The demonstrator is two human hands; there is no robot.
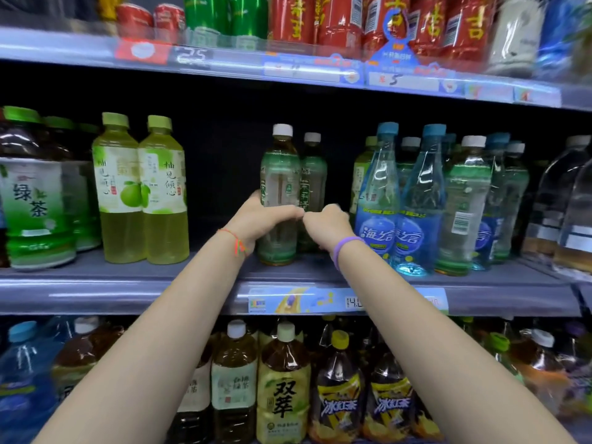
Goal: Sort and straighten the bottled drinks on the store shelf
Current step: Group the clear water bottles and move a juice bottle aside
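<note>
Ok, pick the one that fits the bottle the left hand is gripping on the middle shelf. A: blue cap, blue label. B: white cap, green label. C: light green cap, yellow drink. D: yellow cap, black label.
B: the left hand curls round a white-capped bottle with a green label.

Bright, even store light falls from above and in front, and the back of the middle shelf [224,149] is nearly black. White glare streaks the blue bottles [419,200]. Motion blur smears the upper price strip [288,64] and the frame's edges. Wide-angle distortion bows the shelf rails.
</note>
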